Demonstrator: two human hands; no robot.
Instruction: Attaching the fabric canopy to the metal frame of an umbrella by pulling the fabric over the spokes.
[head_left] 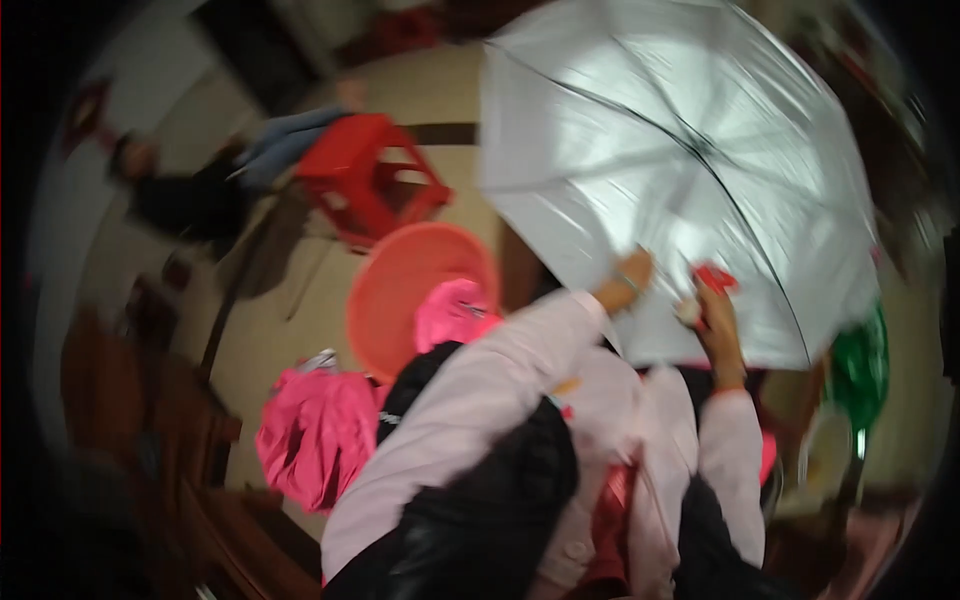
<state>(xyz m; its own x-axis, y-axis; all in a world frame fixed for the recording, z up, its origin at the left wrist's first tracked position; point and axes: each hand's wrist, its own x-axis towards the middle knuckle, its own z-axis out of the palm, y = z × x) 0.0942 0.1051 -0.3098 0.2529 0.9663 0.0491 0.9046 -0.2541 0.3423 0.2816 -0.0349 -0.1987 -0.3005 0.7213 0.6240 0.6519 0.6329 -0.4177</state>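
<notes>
An opened umbrella (600, 130) with a silvery canopy and dark ribs fills the upper right, just beyond my hands. My left hand (632, 278) is at its near left part, fingers drawn together against the silver cloth; what they pinch, if anything, is too blurred to make out. Over the near part of the canopy, my right hand (718, 318) is closed around a small red object (715, 276), whose kind is unclear. A small whitish rounded object (688, 312) shows at the left side of that hand.
A round orange-red basin (385, 290) with pink cloth (455, 312) at its right side stands left of my arms. Beyond it is a red plastic stool (365, 165). Bunched pink fabric (315, 435) lies nearer. A person (195, 195) is at the far left; something green (860, 370) is at right.
</notes>
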